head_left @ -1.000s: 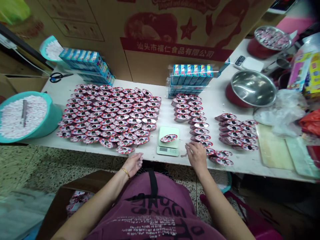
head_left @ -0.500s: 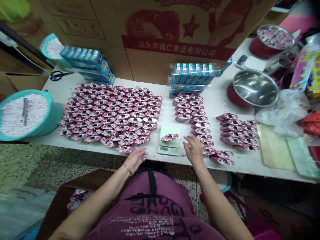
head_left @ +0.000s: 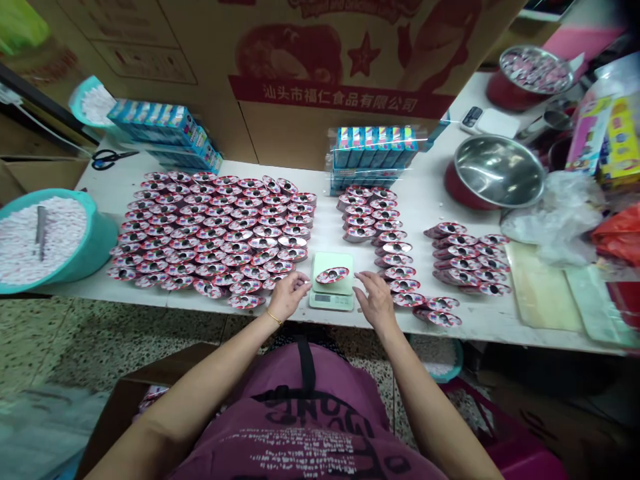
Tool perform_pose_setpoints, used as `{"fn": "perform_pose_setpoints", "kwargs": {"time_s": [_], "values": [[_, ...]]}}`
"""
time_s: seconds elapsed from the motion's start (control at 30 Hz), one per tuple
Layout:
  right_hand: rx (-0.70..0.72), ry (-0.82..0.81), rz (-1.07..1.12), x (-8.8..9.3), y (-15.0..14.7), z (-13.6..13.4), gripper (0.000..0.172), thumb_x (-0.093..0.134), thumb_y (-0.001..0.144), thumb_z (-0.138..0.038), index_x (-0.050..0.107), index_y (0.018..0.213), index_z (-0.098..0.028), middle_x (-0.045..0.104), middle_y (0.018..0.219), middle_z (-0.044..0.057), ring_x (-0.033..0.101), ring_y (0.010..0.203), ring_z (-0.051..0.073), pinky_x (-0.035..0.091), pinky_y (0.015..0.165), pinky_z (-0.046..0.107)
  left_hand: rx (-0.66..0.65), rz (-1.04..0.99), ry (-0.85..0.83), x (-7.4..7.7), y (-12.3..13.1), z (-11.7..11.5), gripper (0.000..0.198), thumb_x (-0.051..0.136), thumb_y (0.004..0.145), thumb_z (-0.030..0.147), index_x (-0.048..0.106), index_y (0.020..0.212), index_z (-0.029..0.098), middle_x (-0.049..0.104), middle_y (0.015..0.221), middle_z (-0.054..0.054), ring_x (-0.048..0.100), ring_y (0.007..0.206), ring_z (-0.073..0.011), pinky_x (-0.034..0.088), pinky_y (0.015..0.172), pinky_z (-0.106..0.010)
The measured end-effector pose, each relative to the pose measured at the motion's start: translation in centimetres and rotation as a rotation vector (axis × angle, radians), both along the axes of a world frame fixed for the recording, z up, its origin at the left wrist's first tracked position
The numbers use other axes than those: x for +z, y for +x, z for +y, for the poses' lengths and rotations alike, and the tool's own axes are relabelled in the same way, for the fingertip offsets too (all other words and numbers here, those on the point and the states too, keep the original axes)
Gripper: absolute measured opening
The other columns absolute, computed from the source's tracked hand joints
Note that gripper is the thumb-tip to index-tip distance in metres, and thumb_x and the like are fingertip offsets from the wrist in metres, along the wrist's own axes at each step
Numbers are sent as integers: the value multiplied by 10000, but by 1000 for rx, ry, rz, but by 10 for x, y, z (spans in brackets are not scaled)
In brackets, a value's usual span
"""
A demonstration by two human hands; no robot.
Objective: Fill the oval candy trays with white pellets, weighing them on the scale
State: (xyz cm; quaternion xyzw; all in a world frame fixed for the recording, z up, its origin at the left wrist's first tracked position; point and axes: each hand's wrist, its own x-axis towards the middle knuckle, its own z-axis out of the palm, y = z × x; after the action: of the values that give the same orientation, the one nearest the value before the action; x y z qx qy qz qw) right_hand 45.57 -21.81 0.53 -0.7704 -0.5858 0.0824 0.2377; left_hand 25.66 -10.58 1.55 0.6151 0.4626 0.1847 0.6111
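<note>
A small pale green scale (head_left: 331,291) sits near the front edge of the white table (head_left: 320,230), with one red oval candy cup (head_left: 332,274) on its platform. My left hand (head_left: 289,294) is at the scale's left edge, fingers pinched together near the platform; I cannot make out anything in them. My right hand (head_left: 375,300) rests just right of the scale with its fingers spread, beside a column of filled cups (head_left: 395,257). A large block of cups (head_left: 215,233) in rows covers the table to the left.
A teal tub of white pellets (head_left: 43,240) stands at the left edge. Blue boxes (head_left: 373,157) stand behind the cups, and more blue boxes (head_left: 165,130) lie at the back left. A steel bowl (head_left: 493,173), plastic bags and another cup group (head_left: 465,257) lie right. Cardboard cartons form the back wall.
My left hand has risen from below the table edge to the scale's left side and pinched. My right hand has shifted left from the cup column toward the scale.
</note>
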Motion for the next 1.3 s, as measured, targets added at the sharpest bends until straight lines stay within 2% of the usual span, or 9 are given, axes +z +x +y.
{"fn": "perform_pose_setpoints", "kwargs": {"time_s": [0.2, 0.33, 0.47, 0.67, 0.8, 0.9, 1.03, 1.17, 1.3], "values": [[228, -146, -53, -4, -7, 25, 486, 475, 744, -196, 357, 1215, -203, 403, 1215, 65, 372, 1057, 203, 357, 838, 322, -13, 16, -8, -1, 1, -7, 192, 514, 673, 317, 489, 765, 150, 508, 607, 23, 486, 512, -76, 394, 502, -200], [359, -221, -127, -1, -25, 39, 340, 404, 786, -165, 460, 1121, -192, 510, 1073, 70, 417, 943, 199, 387, 775, 304, -53, 162, -58, -22, -44, -33, 180, 500, 671, 310, 503, 750, 149, 512, 553, 30, 478, 479, -80, 373, 489, -200], [538, -215, -115, -9, -77, 45, 322, 420, 779, -162, 476, 1096, -171, 529, 1010, 80, 432, 873, 196, 407, 742, 299, -94, 315, -179, -52, -85, -54, 137, 485, 648, 267, 518, 701, 145, 532, 532, 16, 490, 475, -102, 377, 487, -217], [414, -147, 95, -25, -148, 59, 340, 423, 790, -212, 439, 1128, -184, 489, 1093, 73, 431, 956, 180, 414, 777, 298, -69, 349, -170, -74, -102, -32, 243, 464, 655, 257, 565, 847, 146, 564, 589, 3, 503, 498, -109, 390, 531, -231], [192, -3, 50, -13, -79, 11, 289, 390, 803, -208, 473, 1078, -178, 495, 1068, 77, 418, 987, 168, 376, 833, 304, -49, 329, -265, -72, -104, -25, 319, 462, 657, 328, 544, 892, 128, 541, 564, 9, 492, 480, -109, 376, 483, -225], [-186, -37, -192, -5, 5, -52, 254, 415, 781, -220, 516, 1008, -168, 498, 1012, 95, 416, 953, 205, 352, 819, 364, -32, 295, -394, -62, -98, -32, 310, 498, 624, 382, 537, 802, 131, 532, 557, 16, 472, 457, -93, 349, 437, -203], [-207, -276, -437, -14, 76, -97, 223, 485, 734, -226, 557, 943, -195, 495, 1003, 93, 402, 910, 231, 332, 743, 364, -81, 221, -400, -44, -77, -42, 249, 542, 596, 377, 526, 682, 144, 540, 538, 14, 474, 459, -85, 347, 441, -195], [-48, -355, -507, -12, 78, -88, 113, 491, 723, -180, 592, 765, -208, 518, 931, 77, 396, 847, 217, 293, 676, 332, -80, 179, -384, -38, -61, -44, 246, 548, 603, 368, 531, 699, 142, 540, 531, 19, 474, 447, -80, 351, 440, -195], [134, -335, -451, 15, 38, -58, 124, 462, 739, -163, 580, 741, -202, 515, 873, 66, 389, 822, 206, 267, 695, 334, -33, 158, -414, -35, -61, -46, 273, 548, 616, 384, 528, 726, 134, 539, 541, 19, 471, 441, -72, 345, 427, -187]]}}
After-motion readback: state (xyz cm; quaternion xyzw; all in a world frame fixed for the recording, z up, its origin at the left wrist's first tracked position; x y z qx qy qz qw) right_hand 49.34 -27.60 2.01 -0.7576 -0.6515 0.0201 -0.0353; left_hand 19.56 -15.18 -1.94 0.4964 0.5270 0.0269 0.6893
